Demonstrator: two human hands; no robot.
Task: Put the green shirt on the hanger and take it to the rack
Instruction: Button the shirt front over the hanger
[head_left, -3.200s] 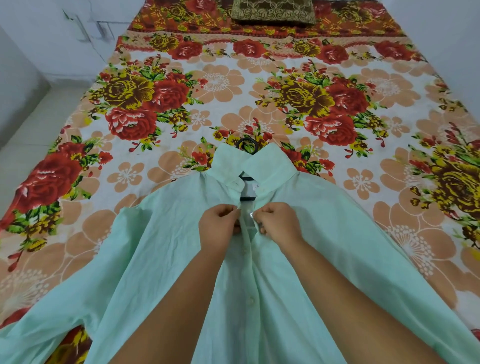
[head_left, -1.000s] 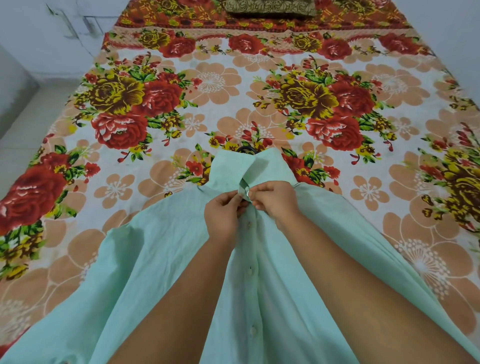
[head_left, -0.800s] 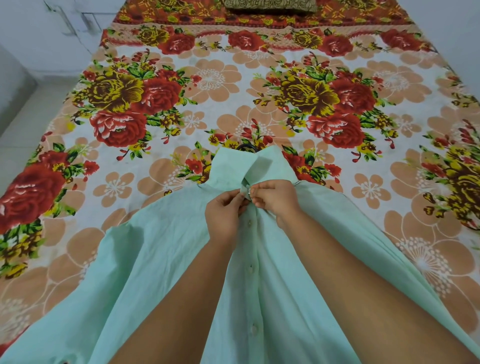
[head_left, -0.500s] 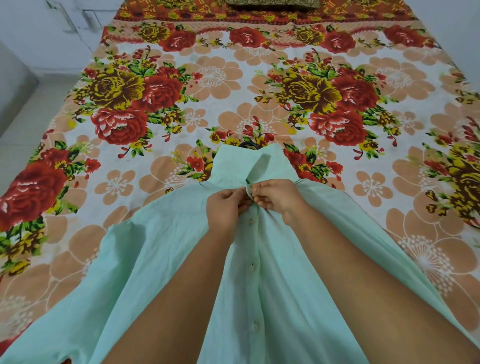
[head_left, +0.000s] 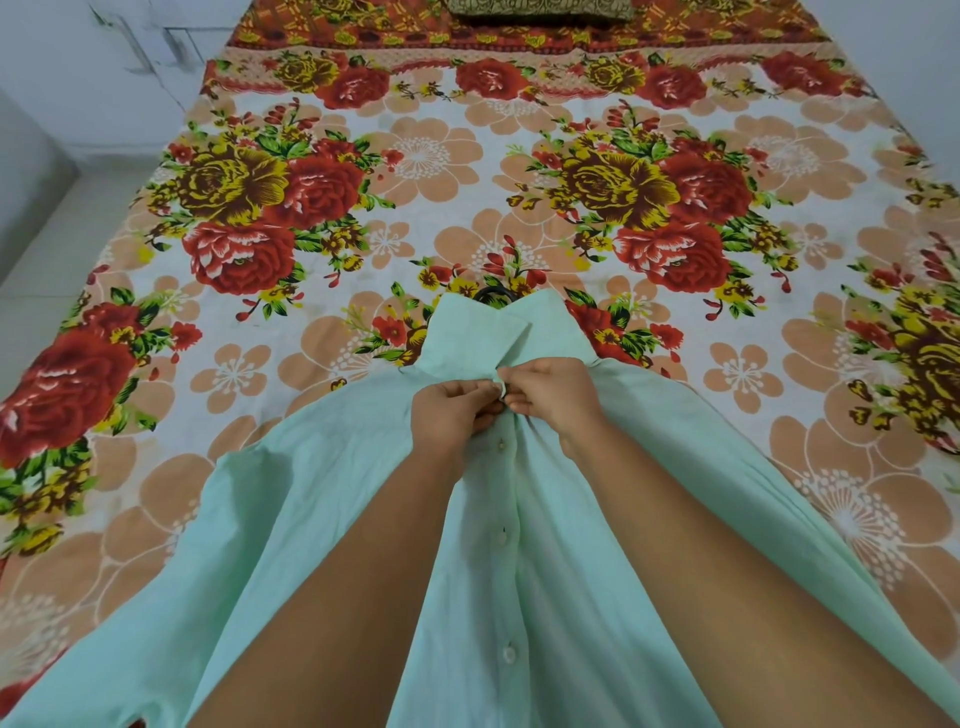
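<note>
The pale green shirt (head_left: 322, 519) lies front-up on the bed, its button placket running down the middle. A black hanger's hook (head_left: 493, 294) pokes out above the collar; the remainder of the hanger is hidden inside the shirt. My left hand (head_left: 452, 413) and my right hand (head_left: 550, 397) meet just below the collar, each pinching an edge of the shirt front at the top button. The collar stands folded above my fingers.
The bed (head_left: 415, 156) carries a floral sheet in red, yellow and peach. A dark patterned pillow (head_left: 540, 8) lies at the far end. White wall and cupboard (head_left: 104, 52) stand at the left, with pale floor (head_left: 36, 249) beside the bed.
My hands moved up the placket from a lower button to just under the collar. The neck opening that showed the hanger is now drawn together. In the last half second they barely shift.
</note>
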